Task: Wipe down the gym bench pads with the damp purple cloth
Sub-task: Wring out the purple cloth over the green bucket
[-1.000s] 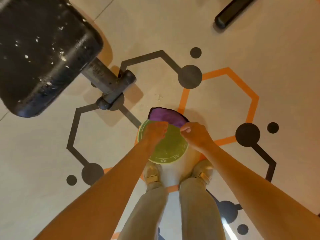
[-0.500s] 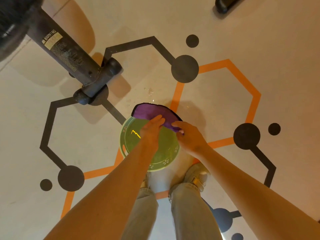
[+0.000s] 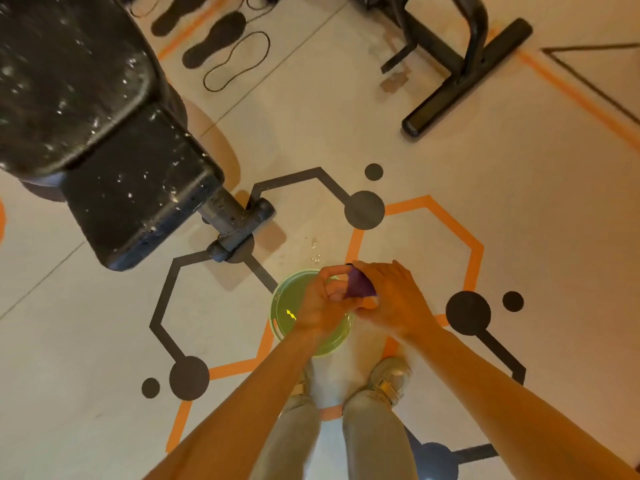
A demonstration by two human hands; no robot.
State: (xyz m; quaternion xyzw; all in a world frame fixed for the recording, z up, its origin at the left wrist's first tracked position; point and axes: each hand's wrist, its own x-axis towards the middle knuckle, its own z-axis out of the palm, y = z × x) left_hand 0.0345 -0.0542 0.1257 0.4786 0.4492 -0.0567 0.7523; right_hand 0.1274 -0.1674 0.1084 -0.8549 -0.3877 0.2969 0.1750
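Observation:
The purple cloth [image 3: 358, 285] is bunched small between my two hands, over the far right rim of a green basin [image 3: 287, 299] on the floor. My right hand [image 3: 391, 299] curls around the cloth from the right. My left hand [image 3: 320, 303] pinches its left edge with curled fingers. The black gym bench pads [image 3: 104, 133] fill the upper left, speckled with white flecks; the seat pad's corner lies about an arm's length left of my hands.
The bench's steel foot [image 3: 239, 223] sits just left of the basin. Water drops [image 3: 313, 249] lie on the floor beyond it. A black equipment frame [image 3: 460, 67] stands at upper right. Footprint decals mark the floor at top. My shoes [image 3: 389, 377] stand behind the basin.
The cloth, spread over the basin's far rim before, is now gathered up into a small bundle between both hands. The view has lifted, bringing the bench pads back in.

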